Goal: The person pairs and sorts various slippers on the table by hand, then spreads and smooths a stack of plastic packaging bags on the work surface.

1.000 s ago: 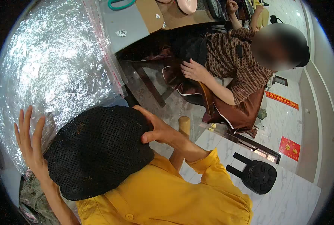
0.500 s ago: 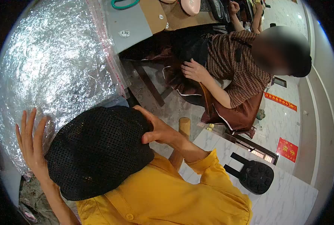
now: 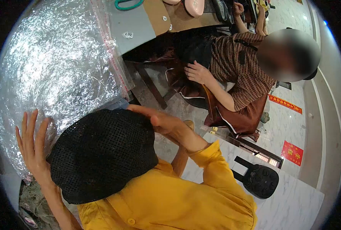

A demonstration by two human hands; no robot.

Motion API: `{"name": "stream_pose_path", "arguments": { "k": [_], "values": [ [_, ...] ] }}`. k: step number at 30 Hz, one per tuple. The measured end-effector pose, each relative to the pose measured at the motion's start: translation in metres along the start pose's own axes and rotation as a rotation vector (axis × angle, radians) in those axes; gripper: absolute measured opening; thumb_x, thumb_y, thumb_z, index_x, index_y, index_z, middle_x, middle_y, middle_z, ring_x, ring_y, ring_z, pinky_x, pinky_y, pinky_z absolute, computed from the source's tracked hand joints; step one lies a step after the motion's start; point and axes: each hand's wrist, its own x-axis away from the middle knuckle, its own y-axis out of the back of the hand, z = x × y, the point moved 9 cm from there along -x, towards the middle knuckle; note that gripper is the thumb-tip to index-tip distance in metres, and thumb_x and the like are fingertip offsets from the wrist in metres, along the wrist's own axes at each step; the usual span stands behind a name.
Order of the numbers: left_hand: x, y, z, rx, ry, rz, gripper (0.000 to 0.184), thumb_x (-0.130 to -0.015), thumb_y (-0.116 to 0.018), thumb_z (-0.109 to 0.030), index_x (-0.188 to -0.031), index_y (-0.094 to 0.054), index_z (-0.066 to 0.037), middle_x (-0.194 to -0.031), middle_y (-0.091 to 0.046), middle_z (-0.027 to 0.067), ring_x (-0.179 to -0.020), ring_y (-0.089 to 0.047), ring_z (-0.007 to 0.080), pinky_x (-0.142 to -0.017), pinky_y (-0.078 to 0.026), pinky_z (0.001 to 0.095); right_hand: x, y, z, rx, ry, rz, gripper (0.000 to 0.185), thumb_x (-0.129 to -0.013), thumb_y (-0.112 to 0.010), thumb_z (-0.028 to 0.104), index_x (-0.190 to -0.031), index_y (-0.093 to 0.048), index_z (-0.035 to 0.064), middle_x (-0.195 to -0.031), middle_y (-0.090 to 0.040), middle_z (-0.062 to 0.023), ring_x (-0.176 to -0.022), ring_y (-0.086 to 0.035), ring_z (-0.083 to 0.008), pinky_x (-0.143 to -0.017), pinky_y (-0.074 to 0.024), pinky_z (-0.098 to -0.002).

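Note:
A rounded black mesh cap point(image 3: 103, 157) covers the middle of the view, in front of a yellow shirt point(image 3: 178, 195). On the left, my left hand point(image 3: 34, 151) is open with its fingers spread, at the edge of a crinkled clear plastic sheet point(image 3: 59, 53). Its wrist passes beside the cap. My right hand point(image 3: 155, 117) is at the cap's upper right edge, near the sheet's lower right corner. One finger is stretched out with the thumb apart; the other fingers are hidden. Neither hand shows an object held in it.
Another person point(image 3: 237, 65) sits at the upper right, a hand on the lap. Teal scissor handles point(image 3: 129, 4) lie on a grey board point(image 3: 136, 23), with pink shoes point(image 3: 194, 7) beyond. A black padded object point(image 3: 260, 181) rests on a white marbled surface point(image 3: 296, 195).
My right hand has moved up along the cap's edge, its thumb now higher. The cap has shifted slightly. My left hand has hardly moved. The other person's head has lowered a little.

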Motion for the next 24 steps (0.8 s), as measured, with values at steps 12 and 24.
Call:
{"name": "stream_pose_path", "arguments": {
  "k": [12, 24],
  "values": [
    [0.007, -0.001, -0.009, 0.085, 0.126, 0.195, 0.056, -0.085, -0.047, -0.041, -0.134, -0.054, -0.014, -0.141, -0.049, 0.0062, -0.138, -0.036, 0.0273, -0.118, -0.015, 0.0528, -0.029, -0.032, 0.008, -0.15, -0.15, 0.35, 0.105, -0.056, -0.093, 0.032, -0.139, -0.039, -0.0032, -0.132, -0.052, -0.0139, -0.12, -0.051, -0.0218, -0.103, -0.041, -0.0335],
    [-0.009, 0.003, 0.011, 0.17, 0.228, 0.058, 0.046, -0.092, -0.056, -0.017, -0.138, -0.049, -0.014, -0.147, -0.037, 0.0103, -0.137, -0.034, 0.0312, -0.113, -0.031, 0.0514, -0.024, -0.02, 0.01, -0.136, -0.051, 0.319, 0.102, -0.056, -0.092, 0.035, -0.137, -0.043, -0.002, -0.13, -0.054, -0.0139, -0.119, -0.052, -0.0227, -0.103, -0.0408, -0.0334]
  ]
}}
